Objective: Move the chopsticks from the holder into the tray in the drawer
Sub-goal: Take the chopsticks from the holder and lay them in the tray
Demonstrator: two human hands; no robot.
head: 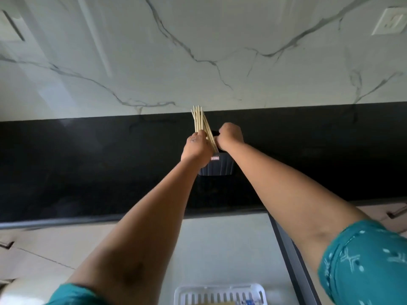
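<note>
A bundle of several pale wooden chopsticks [199, 119] stands up out of a dark grey ribbed holder [220, 166] on the black countertop. My left hand [196, 148] is closed around the bundle near its lower part. My right hand [230, 136] grips the holder's top rim just to the right of the chopsticks. Below me, at the bottom edge of the view, a white slotted plastic tray [220, 293] lies in the open drawer [222, 249].
The black countertop [88, 168] runs the full width, backed by a white marble wall [198, 51] with a socket [391, 20] at the upper right. The drawer's dark side rail [288, 256] runs along its right. Cabinet fronts flank the drawer.
</note>
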